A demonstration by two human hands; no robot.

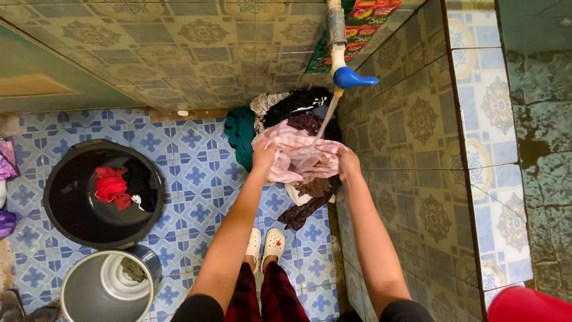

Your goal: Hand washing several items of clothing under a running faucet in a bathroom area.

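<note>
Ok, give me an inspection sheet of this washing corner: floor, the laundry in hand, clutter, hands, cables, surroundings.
Surface: blue-and-white patterned tile floor, looks wet.
Job's things: pale pink cloth garment held under a thin stream of water from the blue plastic tap; heap of dark and teal clothes below it.
Clutter: round black plastic basin holding red and black garments; grey metal bucket; purple fabric at the left edge.
Grippers: left hand and right hand both grip the garment.
Cables: nothing seen.
Surroundings: green patterned tiled walls; the person's white clogs; red object bottom right.
</note>
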